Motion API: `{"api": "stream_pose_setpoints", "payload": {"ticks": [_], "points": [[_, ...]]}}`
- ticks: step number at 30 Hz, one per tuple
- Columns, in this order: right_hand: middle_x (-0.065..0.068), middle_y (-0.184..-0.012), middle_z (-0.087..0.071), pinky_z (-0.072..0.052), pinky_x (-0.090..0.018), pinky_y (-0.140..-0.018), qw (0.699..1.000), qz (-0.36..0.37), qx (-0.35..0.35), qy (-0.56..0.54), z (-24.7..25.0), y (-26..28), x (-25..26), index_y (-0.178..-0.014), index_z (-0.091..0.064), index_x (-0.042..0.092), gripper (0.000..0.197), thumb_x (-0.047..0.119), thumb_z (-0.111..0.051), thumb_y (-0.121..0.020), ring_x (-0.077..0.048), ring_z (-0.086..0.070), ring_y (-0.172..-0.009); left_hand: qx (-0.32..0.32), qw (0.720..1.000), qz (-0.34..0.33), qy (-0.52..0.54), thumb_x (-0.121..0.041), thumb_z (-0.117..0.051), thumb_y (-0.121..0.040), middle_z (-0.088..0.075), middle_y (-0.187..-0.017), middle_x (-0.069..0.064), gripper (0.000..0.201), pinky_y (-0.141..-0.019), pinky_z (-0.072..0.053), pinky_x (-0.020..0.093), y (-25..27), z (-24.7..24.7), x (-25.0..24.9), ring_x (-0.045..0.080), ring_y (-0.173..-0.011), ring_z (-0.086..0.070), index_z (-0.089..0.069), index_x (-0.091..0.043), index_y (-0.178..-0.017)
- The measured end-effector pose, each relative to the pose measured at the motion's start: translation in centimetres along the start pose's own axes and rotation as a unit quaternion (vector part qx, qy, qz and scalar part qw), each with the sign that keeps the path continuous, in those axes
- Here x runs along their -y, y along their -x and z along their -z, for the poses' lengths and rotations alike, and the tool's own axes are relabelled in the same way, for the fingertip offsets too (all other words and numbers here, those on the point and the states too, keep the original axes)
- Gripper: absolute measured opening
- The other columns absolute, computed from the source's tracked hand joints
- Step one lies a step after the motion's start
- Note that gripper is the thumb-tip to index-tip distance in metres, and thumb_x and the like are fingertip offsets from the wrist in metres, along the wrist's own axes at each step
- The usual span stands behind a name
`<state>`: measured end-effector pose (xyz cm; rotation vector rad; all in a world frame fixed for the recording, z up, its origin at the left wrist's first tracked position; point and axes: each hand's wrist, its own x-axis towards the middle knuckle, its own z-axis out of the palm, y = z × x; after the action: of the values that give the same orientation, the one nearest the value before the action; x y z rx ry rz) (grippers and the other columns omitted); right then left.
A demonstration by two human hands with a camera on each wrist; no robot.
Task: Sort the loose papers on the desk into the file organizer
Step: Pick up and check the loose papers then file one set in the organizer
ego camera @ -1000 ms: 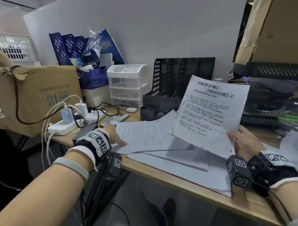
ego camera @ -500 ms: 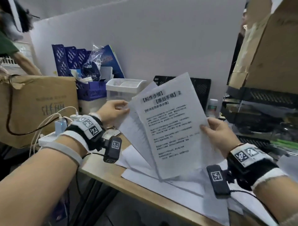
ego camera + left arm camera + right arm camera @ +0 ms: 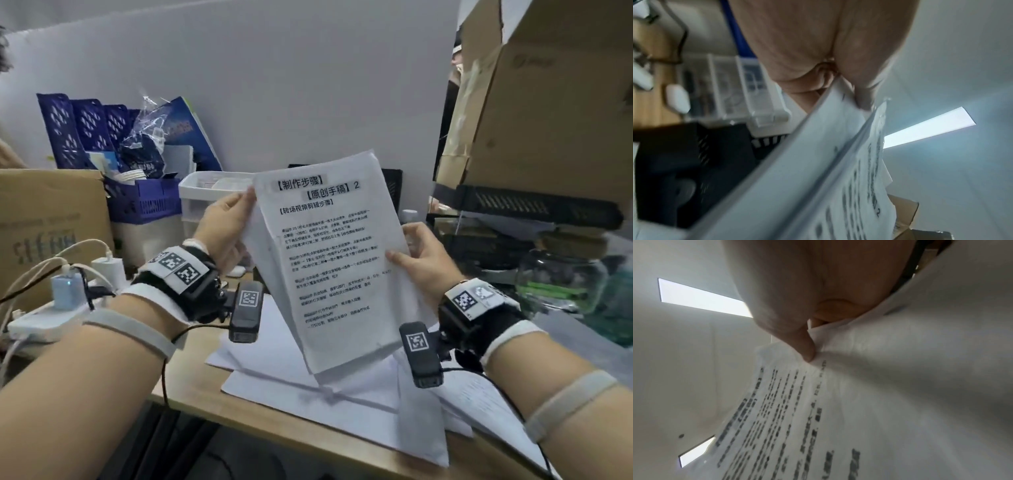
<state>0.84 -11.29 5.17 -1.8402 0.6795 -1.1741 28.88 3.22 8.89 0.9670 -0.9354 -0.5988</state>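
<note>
above the desk (image 3: pixel 274 421), both hands hold up one small bundle of printed papers (image 3: pixel 329 260); at least two sheets show in it, the front one offset from the sheet behind, and the exact count cannot be told. the left hand (image 3: pixel 222 229) pinches the bundle's upper left edge, thumb on the front and fingers behind, and the left wrist view shows the thumb (image 3: pixel 865 91) pressed on the paper's edge. the right hand (image 3: pixel 428 257) pinches the right edge about midway down, its thumb (image 3: pixel 805 350) flat on the printed face and the fingers curled behind the sheets.

the front sheet is white, slightly wrinkled, tilted with its top leaning left, printed in black: two bold bracketed headings, a numeral 2, a smaller subheading, then several short paragraphs. its lower edge hangs just over the loose sheets on the desk (image 3: pixel 308 383), several overlapping white pages, fanned out unevenly; their number cannot be counted surely.

one black file organizer (image 3: pixel 390 192) stands at the back against the wall, mostly hidden behind the raised bundle; only a strip of its perforated side shows in the head view, more of it in the left wrist view (image 3: pixel 684 162).

to the left stand one white drawer unit (image 3: pixel 205 195), one blue file rack (image 3: pixel 85 133) with three perforated dividers visible, one blue basket (image 3: pixel 144 202), one cardboard box (image 3: pixel 48 219) and one white power strip (image 3: pixel 44 318) with two chargers plugged in. on the right, cardboard (image 3: pixel 548 113) rests on a black tray (image 3: pixel 534 205).
</note>
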Motion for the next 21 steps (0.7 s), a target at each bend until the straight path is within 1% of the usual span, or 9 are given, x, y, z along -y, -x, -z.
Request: {"api": "stream_pose_setpoints", "payload": {"ticks": [2,3,4,6,8,10,13,16,21], "points": [[-0.016,-0.121,-0.069,-0.054,-0.054,-0.095,0.999,-0.005,-0.033,-0.026,0.0,0.2,0.0,-0.121,-0.054,0.015,0.034,0.006,-0.065,-0.09,-0.032,-0.069,-0.107,0.052,0.991,0.084,0.089,-0.067,-0.043,-0.095,-0.076,-0.116,0.011,0.065,-0.077,-0.061,0.041,0.8,-0.9,0.8,0.026,-0.096,-0.074,-0.061,-0.017,-0.132],[-0.014,-0.12,-0.07,-0.054,-0.054,-0.096,0.998,0.0,-0.05,-0.028,0.2,0.2,0.0,-0.121,-0.057,0.013,0.033,0.01,-0.065,-0.089,-0.032,-0.069,-0.108,0.089,0.987,0.111,0.072,-0.071,-0.039,-0.093,-0.075,-0.12,0.012,0.067,-0.084,-0.059,0.045,1.5,-1.5,1.3,0.028,-0.104,-0.074,-0.057,-0.019,-0.132],[-0.012,-0.119,-0.072,-0.054,-0.054,-0.095,0.997,0.002,-0.068,-0.024,0.2,0.2,-0.1,-0.119,-0.06,0.012,0.034,0.016,-0.064,-0.086,-0.031,-0.069,-0.108,0.122,0.984,0.125,0.032,-0.069,-0.041,-0.092,-0.073,-0.125,0.013,0.066,-0.091,-0.057,0.049,2.2,-2.1,1.9,0.031,-0.111,-0.072,-0.055,-0.02,-0.134],[-0.008,-0.117,-0.072,-0.057,-0.051,-0.091,0.996,0.004,-0.082,-0.029,0.1,0.6,0.2,-0.119,-0.061,0.011,0.033,0.016,-0.06,-0.087,-0.028,-0.07,-0.105,0.154,0.981,0.113,-0.046,-0.047,-0.056,-0.094,-0.069,-0.132,0.015,0.055,-0.096,-0.055,0.054,3.1,-3.4,3.3,0.033,-0.117,-0.069,-0.052,-0.015,-0.138],[-0.005,-0.116,-0.071,-0.061,-0.042,-0.083,0.997,-0.005,-0.074,-0.031,-0.1,1.3,0.7,-0.121,-0.056,0.012,0.029,0.003,-0.051,-0.094,-0.021,-0.071,-0.1,0.116,0.988,0.079,-0.065,-0.021,-0.059,-0.099,-0.067,-0.132,0.017,0.044,-0.096,-0.055,0.057,3.1,-4.1,4.6,0.036,-0.118,-0.067,-0.048,-0.006,-0.139],[-0.003,-0.112,-0.071,-0.061,-0.044,-0.081,0.999,-0.016,-0.047,-0.015,-0.4,1.8,0.8,-0.119,-0.051,0.016,0.03,0.001,-0.046,-0.094,-0.021,-0.07,-0.099,0.075,0.994,0.054,-0.061,-0.01,-0.054,-0.102,-0.067,-0.131,0.018,0.037,-0.097,-0.054,0.06,3.0,-4.8,5.4,0.037,-0.117,-0.067,-0.048,-0.003,-0.137],[0.003,-0.108,-0.064,-0.055,-0.054,-0.088,0.996,-0.049,-0.047,0.052,-0.7,1.6,-0.8,-0.119,-0.039,0.028,0.04,0.01,-0.052,-0.086,-0.026,-0.064,-0.102,0.041,0.993,0.025,-0.106,-0.005,-0.046,-0.105,-0.069,-0.127,0.013,0.029,-0.097,-0.055,0.058,3.2,-5.7,6.5,0.032,-0.114,-0.069,-0.051,-0.007,-0.133],[0.001,-0.11,-0.067,-0.056,-0.057,-0.086,0.995,-0.046,-0.055,0.074,-0.1,-0.1,-5.2,-0.123,-0.04,0.039,0.053,0.035,-0.056,-0.073,-0.029,-0.066,-0.101,0.023,0.991,0.01,-0.134,-0.004,-0.047,-0.104,-0.07,-0.125,0.011,0.027,-0.097,-0.055,0.055,3.9,-6.2,7.6,0.03,-0.113,-0.069,-0.051,-0.007,-0.13],[-0.003,-0.107,-0.071,-0.054,-0.046,-0.09,0.991,0.02,-0.066,0.112,-1.0,2.0,-1.2,-0.116,-0.062,0.022,0.032,0.037,-0.059,-0.088,-0.025,-0.067,-0.099,-0.008,0.984,-0.02,-0.178,-0.006,-0.053,-0.102,-0.073,-0.114,0.011,0.019,-0.094,-0.057,0.054,4.3,-5.9,8.0,0.028,-0.105,-0.071,-0.056,-0.007,-0.12]]}}
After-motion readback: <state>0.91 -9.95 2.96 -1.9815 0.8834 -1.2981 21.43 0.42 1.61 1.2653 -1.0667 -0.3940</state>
